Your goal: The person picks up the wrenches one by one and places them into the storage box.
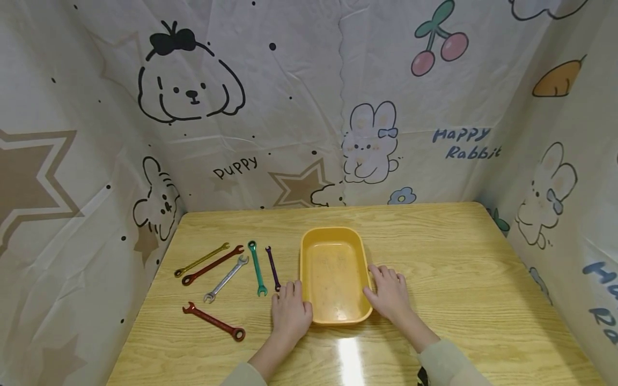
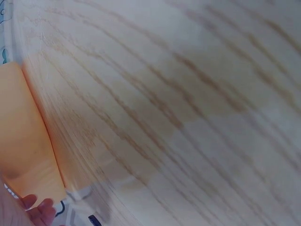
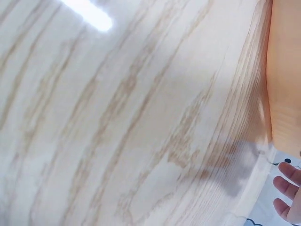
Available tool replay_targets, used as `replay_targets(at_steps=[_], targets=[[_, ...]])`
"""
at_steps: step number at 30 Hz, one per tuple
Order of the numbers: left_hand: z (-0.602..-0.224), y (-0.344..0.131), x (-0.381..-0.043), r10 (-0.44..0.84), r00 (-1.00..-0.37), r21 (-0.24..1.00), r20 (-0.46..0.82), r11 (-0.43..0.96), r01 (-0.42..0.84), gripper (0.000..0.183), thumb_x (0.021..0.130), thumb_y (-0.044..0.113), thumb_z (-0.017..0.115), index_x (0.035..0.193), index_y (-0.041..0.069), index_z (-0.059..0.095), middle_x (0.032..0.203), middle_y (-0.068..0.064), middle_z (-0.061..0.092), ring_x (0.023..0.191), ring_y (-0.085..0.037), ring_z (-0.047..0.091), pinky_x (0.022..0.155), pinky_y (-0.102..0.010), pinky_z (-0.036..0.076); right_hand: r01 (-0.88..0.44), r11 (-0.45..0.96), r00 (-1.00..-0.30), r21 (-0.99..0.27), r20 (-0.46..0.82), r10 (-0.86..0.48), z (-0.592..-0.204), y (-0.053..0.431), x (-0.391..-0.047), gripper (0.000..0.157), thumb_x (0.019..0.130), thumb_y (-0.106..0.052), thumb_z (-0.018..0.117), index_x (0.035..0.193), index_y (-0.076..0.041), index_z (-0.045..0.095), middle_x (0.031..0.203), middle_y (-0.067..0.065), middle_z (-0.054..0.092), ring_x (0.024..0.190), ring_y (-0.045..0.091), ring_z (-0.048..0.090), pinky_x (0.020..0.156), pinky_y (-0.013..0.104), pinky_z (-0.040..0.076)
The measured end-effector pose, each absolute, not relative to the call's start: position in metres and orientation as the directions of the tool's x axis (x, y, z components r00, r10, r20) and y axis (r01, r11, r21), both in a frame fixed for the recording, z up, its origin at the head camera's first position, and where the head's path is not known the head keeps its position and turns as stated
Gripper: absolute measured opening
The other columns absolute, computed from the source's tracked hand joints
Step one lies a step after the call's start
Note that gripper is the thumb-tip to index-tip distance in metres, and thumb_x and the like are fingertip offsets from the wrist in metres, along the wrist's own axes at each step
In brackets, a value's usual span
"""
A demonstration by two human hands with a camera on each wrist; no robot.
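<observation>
A yellow rectangular tray [image 1: 336,316] sits on the wooden table, its inside holding nothing. My left hand [image 1: 291,313] lies along its left side, thumb at the rim and the other fingers pointing forward. On the opposite side, my right hand [image 1: 390,294] has its thumb at the rim, fingers loosely extended. In the left wrist view, the left fingertips [image 2: 46,212] show below the tray wall [image 2: 26,136]. The right wrist view catches the right fingers [image 3: 284,186] slightly spread near the tray's end [image 3: 287,94]. A small purple wrench [image 1: 273,269] lies just beyond the left fingertips.
Left of the tray lie a green wrench [image 1: 258,269], a silver wrench [image 1: 226,279], a long red wrench [image 1: 212,265], a gold wrench [image 1: 201,260] and, nearer, another red wrench [image 1: 214,321]. Printed curtains [image 1: 289,107] enclose the wooden table [image 1: 458,268] at the back and sides.
</observation>
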State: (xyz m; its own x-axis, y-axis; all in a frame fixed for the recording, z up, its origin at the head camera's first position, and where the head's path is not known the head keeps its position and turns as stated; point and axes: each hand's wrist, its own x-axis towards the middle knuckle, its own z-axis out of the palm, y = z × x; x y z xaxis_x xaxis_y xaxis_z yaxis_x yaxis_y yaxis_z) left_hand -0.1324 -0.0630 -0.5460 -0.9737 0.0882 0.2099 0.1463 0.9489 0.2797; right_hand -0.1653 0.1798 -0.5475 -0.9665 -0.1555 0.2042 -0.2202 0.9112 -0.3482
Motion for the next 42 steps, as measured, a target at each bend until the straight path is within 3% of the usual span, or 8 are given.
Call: replay_targets(at_steps=[14,32,42], targets=[[-0.546,-0.062,-0.134,0.079,-0.975,0.273,0.21,0.952,0.136,0.037,0.08,0.021,0.052,0.112,0.004,0.049,0.1,-0.012,0.05,0.092,-0.029,0.045,0.078,-0.046,0.037,-0.222,0.92,-0.972,-0.322,0.153,-0.18,-0.532,0.183,-0.174,0.046,0.075,-0.034,0.064,0.114,-0.011,0.055,0.105,0.013,0.056,0.096,0.033,0.054,0.082,0.053,0.036],[-0.545,-0.061,-0.133,0.07,-0.979,0.261,0.19,0.958,0.12,0.039,0.081,0.022,0.051,0.115,0.003,0.048,0.102,-0.012,0.049,0.093,-0.029,0.045,0.08,-0.047,0.036,-0.13,0.942,-0.991,-0.31,0.063,-0.116,-0.527,0.174,-0.2,0.046,0.085,-0.044,0.053,0.118,-0.012,0.052,0.109,0.014,0.056,0.101,0.036,0.051,0.084,0.053,0.035],[-0.547,-0.062,-0.133,0.07,-0.977,0.265,0.203,0.956,0.124,0.037,0.08,0.021,0.051,0.113,0.003,0.048,0.101,-0.012,0.049,0.091,-0.028,0.044,0.078,-0.046,0.037,-0.123,0.948,-0.991,-0.294,0.09,-0.101,-0.538,0.173,-0.202,0.044,0.083,-0.039,0.053,0.119,-0.014,0.051,0.108,0.014,0.054,0.099,0.035,0.05,0.081,0.051,0.035]])
